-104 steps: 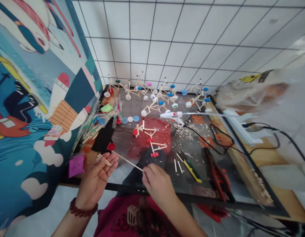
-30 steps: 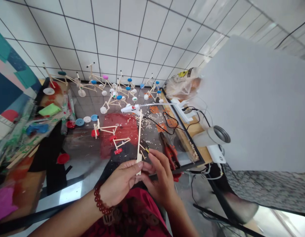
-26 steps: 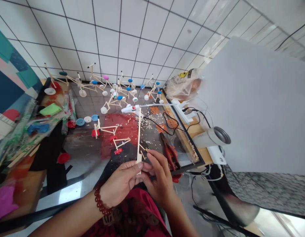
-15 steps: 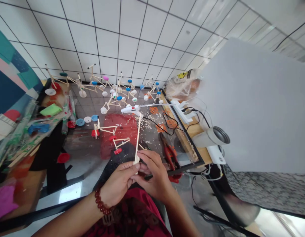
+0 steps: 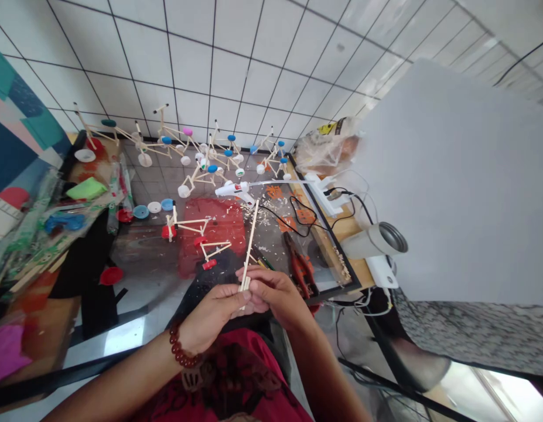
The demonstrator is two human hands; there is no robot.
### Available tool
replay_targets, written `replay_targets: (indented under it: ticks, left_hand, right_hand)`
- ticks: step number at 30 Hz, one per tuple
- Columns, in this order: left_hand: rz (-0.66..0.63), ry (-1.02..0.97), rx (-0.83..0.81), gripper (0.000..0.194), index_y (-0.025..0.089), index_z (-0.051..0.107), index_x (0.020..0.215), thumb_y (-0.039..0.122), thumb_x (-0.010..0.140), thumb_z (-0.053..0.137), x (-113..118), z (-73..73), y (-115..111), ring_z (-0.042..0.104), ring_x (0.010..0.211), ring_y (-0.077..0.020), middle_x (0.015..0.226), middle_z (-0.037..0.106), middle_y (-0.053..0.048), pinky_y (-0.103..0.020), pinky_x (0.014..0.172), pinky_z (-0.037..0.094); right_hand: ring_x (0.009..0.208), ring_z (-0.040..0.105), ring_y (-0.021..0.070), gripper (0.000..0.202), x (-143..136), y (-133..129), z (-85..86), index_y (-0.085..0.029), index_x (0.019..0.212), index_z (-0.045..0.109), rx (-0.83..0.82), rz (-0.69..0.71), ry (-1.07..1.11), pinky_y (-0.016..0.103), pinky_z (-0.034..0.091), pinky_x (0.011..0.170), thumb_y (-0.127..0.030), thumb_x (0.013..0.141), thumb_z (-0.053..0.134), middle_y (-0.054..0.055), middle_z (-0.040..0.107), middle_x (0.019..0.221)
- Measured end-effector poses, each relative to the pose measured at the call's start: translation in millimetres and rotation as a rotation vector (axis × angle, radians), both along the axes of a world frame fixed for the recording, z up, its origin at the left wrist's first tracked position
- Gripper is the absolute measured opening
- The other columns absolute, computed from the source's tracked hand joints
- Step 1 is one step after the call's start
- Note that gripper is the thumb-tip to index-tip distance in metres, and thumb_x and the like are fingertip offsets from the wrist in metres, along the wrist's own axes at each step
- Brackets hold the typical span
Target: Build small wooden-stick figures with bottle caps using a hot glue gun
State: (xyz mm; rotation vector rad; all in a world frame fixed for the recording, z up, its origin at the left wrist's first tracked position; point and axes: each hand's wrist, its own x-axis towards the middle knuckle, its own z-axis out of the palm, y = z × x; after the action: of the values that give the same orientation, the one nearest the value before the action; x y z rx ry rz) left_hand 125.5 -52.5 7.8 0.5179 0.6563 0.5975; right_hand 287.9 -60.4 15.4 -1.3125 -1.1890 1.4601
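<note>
Thin wooden sticks [image 5: 252, 240], one long and some short, are pinched together in front of me, the long one pointing up and away. My left hand [image 5: 225, 302] grips their lower ends between thumb and fingers. My right hand [image 5: 271, 290] closes round the same ends from the other side, its fingertips touching the sticks. Past the long stick's tip lies a white glue gun [image 5: 236, 190] on the table. Two stick frames with red bottle caps [image 5: 204, 241] stand on a red mat [image 5: 190, 211] to the left.
Several stick bicycles with white and blue caps [image 5: 212, 169] line the wall. Red-handled pliers [image 5: 301, 269] lie right, near a power strip [image 5: 326, 196] and a tipped cup [image 5: 376, 240]. Loose caps [image 5: 154, 207], a red cap [image 5: 112, 275] and bagged sticks [image 5: 51, 234] are at left.
The long stick's tip has swung slightly right. My right fingers have shifted round the lower ends, and the short sticks' ends now show between my hands.
</note>
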Motion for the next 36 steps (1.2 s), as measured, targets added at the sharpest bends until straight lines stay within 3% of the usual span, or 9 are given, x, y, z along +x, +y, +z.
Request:
replay_targets:
  ticks: [5,13,16,20,24,28,30,33,36]
  left_hand:
    - [-0.035,0.008,0.000,0.032,0.011,0.079,0.081,0.042,0.074,0.080,1,-2.6,-2,0.074,0.087,-0.0260,0.088,0.079,-0.016,-0.040,0.095,0.052]
    - [-0.048,0.028,-0.056,0.033,0.012,0.075,0.083,0.043,0.074,0.080,0,-5.7,4,0.074,0.072,-0.0226,0.078,0.078,-0.014,-0.035,0.075,0.057]
    - [-0.056,-0.030,-0.118,0.028,0.012,0.075,0.088,0.038,0.079,0.078,-3,-4.9,10,0.076,0.077,-0.0245,0.081,0.079,-0.016,-0.037,0.078,0.058]
    - [-0.054,-0.091,-0.191,0.024,0.010,0.074,0.093,0.033,0.084,0.071,-8,-6.9,17,0.076,0.087,-0.0275,0.090,0.079,-0.019,-0.041,0.084,0.058]
    - [-0.068,-0.085,-0.191,0.026,0.009,0.073,0.095,0.032,0.085,0.070,-8,-12.3,23,0.076,0.089,-0.0286,0.093,0.079,-0.020,-0.042,0.084,0.059]
    - [-0.085,-0.040,-0.171,0.026,0.009,0.072,0.094,0.033,0.085,0.070,-7,-14.2,23,0.076,0.085,-0.0277,0.090,0.079,-0.019,-0.038,0.079,0.060]
    - [-0.094,-0.027,-0.161,0.027,0.009,0.072,0.095,0.034,0.085,0.070,-8,-14.1,23,0.077,0.083,-0.0270,0.089,0.079,-0.018,-0.037,0.076,0.060]
    - [-0.098,-0.028,-0.153,0.028,0.009,0.072,0.095,0.035,0.084,0.070,-10,-15.3,22,0.077,0.082,-0.0262,0.088,0.079,-0.018,-0.035,0.075,0.060]
    - [-0.099,-0.033,-0.179,0.029,0.009,0.071,0.095,0.035,0.084,0.071,-12,-18.7,23,0.077,0.080,-0.0264,0.087,0.079,-0.018,-0.035,0.074,0.060]
  right_hand:
    - [0.072,0.065,0.0144,0.025,-10,5,-5.5,-0.019,0.069,0.077,-0.109,-0.060,0.114,0.028,0.055,0.068,-0.044,0.070,0.082,0.005,0.074,0.090]
    - [0.091,0.068,0.0198,0.026,-8,5,-9.1,-0.020,0.081,0.077,-0.002,-0.054,-0.013,0.034,0.054,0.085,-0.046,0.079,0.074,0.007,0.074,0.099]
    - [0.110,0.064,0.0247,0.039,30,3,-13.2,-0.021,0.106,0.070,0.202,-0.126,-0.370,0.042,0.050,0.095,-0.050,0.081,0.072,0.011,0.068,0.119]
    - [0.116,0.055,0.0371,0.048,99,-5,-37.8,-0.017,0.087,0.063,0.306,-0.447,-1.112,0.059,0.041,0.100,-0.062,0.073,0.073,0.020,0.061,0.119]
    - [0.108,0.058,0.0332,0.035,126,-11,-62.5,-0.018,0.080,0.061,0.219,-0.225,-1.308,0.049,0.047,0.093,-0.053,0.083,0.065,0.018,0.062,0.110]
    - [0.102,0.059,0.0307,0.018,118,-4,-59.5,-0.014,0.084,0.064,0.085,-0.191,-1.463,0.044,0.046,0.089,-0.028,0.089,0.053,0.021,0.061,0.112]
    - [0.091,0.061,0.0286,0.020,115,0,-50.3,-0.013,0.085,0.064,-0.044,-0.254,-1.379,0.041,0.046,0.082,-0.027,0.088,0.050,0.018,0.064,0.097]
    - [0.074,0.059,0.0242,0.035,111,-8,-35.0,-0.014,0.084,0.065,-0.230,-0.322,-0.882,0.037,0.047,0.072,-0.047,0.089,0.054,0.009,0.062,0.077]
    - [0.081,0.062,0.0225,0.046,97,-28,-21.0,-0.016,0.086,0.068,-0.309,-0.259,-0.230,0.037,0.050,0.076,-0.061,0.079,0.066,0.009,0.067,0.095]
